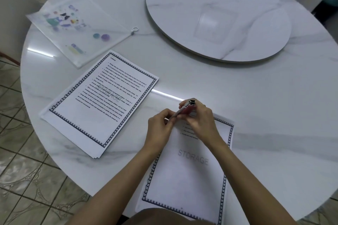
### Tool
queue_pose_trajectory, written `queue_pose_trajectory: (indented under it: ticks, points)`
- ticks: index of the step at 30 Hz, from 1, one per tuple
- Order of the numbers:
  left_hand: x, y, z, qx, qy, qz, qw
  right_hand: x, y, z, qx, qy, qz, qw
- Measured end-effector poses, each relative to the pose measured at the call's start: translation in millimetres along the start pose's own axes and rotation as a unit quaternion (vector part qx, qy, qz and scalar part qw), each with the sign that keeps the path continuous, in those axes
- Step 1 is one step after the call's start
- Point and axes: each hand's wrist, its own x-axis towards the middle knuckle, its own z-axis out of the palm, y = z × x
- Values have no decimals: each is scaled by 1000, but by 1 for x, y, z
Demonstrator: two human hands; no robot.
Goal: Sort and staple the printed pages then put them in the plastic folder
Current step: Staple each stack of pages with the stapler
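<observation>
A set of printed pages point(190, 171) with a blue border and a grey "STORAGE" watermark lies in front of me. My right hand point(201, 120) grips a red and silver stapler point(188, 107) over the set's top left corner. My left hand point(161, 126) pinches that corner and touches the stapler's near end. A second stack of bordered pages point(98, 102) full of text lies to the left, askew. Farther back left lies the clear plastic zip folder point(80, 27) with coloured stickers.
The round white marble table point(274, 115) carries a raised turntable point(217, 16) at the back right. Tiled floor point(23, 179) shows to the left, beyond the table's edge. A chair stands at the back right.
</observation>
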Motion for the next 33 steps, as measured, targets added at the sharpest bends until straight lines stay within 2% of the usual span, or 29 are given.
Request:
queue_pose_trajectory:
  ticks: [4,8,11,15,16,20,26,33]
  points:
    - [0,-5,0,-1,5,-9,1000,-2,4,9,-11,23,-24,999]
    - [5,-9,2,5,-10,-18,1000,2,8,14,-17,31,-3,999]
    - [4,-10,4,-51,-14,-34,998,6,7,11,3,22,18,1000]
    - [2,-12,0,-152,-130,17,980,6,1,1,46,-26,64,997]
    - [4,-11,0,-155,-137,24,978,5,1,-1,41,-28,68,996]
    - [7,-3,8,-128,-80,45,988,0,4,-3,31,-4,74,997]
    - [13,4,17,-110,-81,75,988,-5,5,-8,44,47,93,994]
    - [10,1,19,-96,-145,35,984,-8,13,-24,57,-25,105,993]
